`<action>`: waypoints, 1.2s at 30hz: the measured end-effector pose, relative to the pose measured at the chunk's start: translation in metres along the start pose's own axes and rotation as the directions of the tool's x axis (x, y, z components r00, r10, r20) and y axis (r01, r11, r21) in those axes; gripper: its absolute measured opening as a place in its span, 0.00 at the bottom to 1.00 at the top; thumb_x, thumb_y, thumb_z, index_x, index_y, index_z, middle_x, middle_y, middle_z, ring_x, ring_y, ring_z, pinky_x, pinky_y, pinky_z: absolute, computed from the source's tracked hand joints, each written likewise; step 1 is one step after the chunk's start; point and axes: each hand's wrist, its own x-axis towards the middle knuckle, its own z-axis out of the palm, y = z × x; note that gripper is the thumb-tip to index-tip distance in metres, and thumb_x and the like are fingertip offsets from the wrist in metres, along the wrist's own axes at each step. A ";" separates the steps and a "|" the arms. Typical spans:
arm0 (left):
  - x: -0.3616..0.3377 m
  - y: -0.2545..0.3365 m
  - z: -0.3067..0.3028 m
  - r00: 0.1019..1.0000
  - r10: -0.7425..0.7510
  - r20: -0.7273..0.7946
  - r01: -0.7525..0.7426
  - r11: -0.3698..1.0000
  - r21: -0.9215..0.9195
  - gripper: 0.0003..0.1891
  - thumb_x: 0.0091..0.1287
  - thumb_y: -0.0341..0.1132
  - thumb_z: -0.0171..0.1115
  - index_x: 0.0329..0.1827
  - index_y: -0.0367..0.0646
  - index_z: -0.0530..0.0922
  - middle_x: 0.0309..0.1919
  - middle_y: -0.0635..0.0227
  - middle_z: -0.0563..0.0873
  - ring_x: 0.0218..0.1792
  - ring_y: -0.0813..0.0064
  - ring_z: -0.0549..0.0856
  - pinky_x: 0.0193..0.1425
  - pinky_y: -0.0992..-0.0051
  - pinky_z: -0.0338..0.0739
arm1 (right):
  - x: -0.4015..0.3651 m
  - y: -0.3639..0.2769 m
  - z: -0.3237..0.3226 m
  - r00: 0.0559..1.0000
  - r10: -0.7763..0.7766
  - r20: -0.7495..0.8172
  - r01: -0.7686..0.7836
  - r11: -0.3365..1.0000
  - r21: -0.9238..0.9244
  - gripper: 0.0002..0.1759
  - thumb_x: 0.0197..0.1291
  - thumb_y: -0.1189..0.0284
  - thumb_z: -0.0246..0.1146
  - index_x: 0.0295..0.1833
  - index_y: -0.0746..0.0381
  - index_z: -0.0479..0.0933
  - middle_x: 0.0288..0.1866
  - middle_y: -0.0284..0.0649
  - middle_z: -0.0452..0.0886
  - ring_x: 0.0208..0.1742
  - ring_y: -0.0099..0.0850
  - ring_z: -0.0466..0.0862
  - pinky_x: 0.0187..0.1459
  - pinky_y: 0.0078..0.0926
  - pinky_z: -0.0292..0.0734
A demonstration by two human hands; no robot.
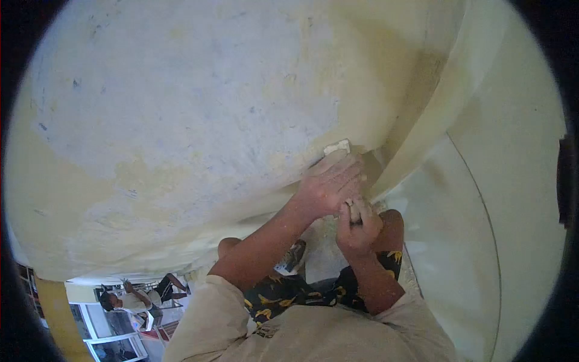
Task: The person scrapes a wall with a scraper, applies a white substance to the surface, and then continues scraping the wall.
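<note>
My left hand (330, 186) lies over a pale, dusty block (336, 147), fingers bent on it. The block rests against a big wall-like surface (199, 90), cream yellow with whitish patches and scuffs. Just below and to the right, my right hand (359, 228) is closed, its fingers curled close to the heel of the left hand. Whatever may be inside those curled fingers is hidden. Light dust coats both hands.
A smooth pale curved panel (446, 205) with a dark seam line rises on the right. My shoe (294, 256) shows on the floor below. At the lower left, another person (142, 298) sits near white-framed windows (114, 347).
</note>
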 end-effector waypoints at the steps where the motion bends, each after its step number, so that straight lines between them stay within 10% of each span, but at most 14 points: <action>1: -0.002 0.005 0.000 1.000 -0.004 0.006 0.004 1.000 -0.009 0.10 0.53 0.37 0.62 0.37 0.49 0.82 0.41 0.70 0.86 0.52 0.68 0.83 0.50 0.67 0.75 | -0.006 0.006 0.002 0.999 -0.031 -0.013 0.031 0.999 -0.006 0.12 0.53 0.77 0.63 0.44 0.69 0.76 0.30 0.50 0.79 0.28 0.43 0.81 0.31 0.33 0.75; 11: 0.018 0.013 -0.013 0.998 0.048 0.041 -0.049 0.999 0.024 0.11 0.52 0.36 0.61 0.39 0.49 0.82 0.43 0.69 0.86 0.53 0.70 0.82 0.48 0.71 0.73 | -0.008 0.004 -0.007 0.966 -0.179 -0.186 0.199 0.975 0.097 0.14 0.50 0.79 0.64 0.45 0.68 0.77 0.32 0.49 0.80 0.29 0.44 0.80 0.31 0.35 0.75; 36: 0.054 0.019 -0.026 1.000 0.018 0.001 -0.018 1.000 0.025 0.11 0.56 0.36 0.60 0.42 0.51 0.83 0.45 0.70 0.85 0.53 0.70 0.82 0.56 0.66 0.72 | 0.025 -0.028 -0.038 0.994 -0.092 -0.067 0.097 0.992 0.078 0.16 0.55 0.77 0.62 0.49 0.70 0.75 0.37 0.54 0.81 0.36 0.44 0.83 0.39 0.35 0.77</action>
